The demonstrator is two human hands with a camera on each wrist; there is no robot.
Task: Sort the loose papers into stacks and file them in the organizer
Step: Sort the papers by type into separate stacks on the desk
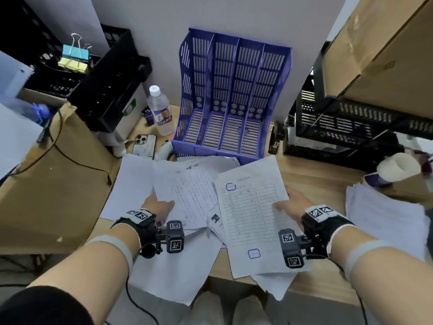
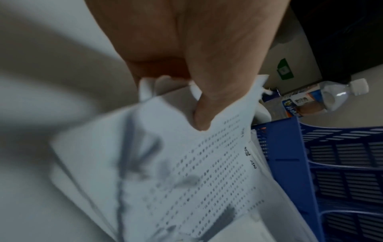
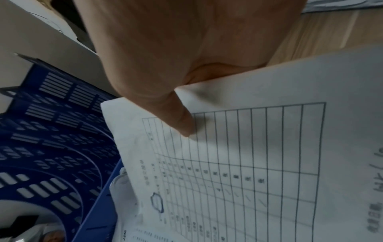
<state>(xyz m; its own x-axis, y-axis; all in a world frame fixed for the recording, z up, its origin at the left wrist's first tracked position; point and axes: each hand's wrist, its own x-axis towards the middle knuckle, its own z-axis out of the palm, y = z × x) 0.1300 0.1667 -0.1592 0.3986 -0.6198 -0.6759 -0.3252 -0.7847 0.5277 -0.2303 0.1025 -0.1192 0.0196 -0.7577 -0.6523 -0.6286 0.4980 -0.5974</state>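
Loose white papers (image 1: 168, 266) lie scattered on the wooden desk in front of a blue four-slot organizer (image 1: 234, 95) whose slots hold nothing. My left hand (image 1: 159, 207) pinches a sheet of dense printed text (image 1: 187, 195), thumb on top; the left wrist view shows the thumb (image 2: 203, 114) pressing that text sheet (image 2: 207, 172). My right hand (image 1: 290, 205) pinches a sheet with a ruled table and blue stamps (image 1: 253, 219) at its right edge. In the right wrist view the thumb (image 3: 182, 124) lies on this table sheet (image 3: 259, 155), beside the organizer (image 3: 51, 147).
A stack of papers (image 1: 384, 221) sits at the right. A water bottle (image 1: 160, 111) and a phone (image 1: 144, 145) stand left of the organizer, a stapler (image 1: 276, 137) to its right. Black crates (image 1: 351, 123) and cardboard boxes (image 1: 58, 184) flank the desk.
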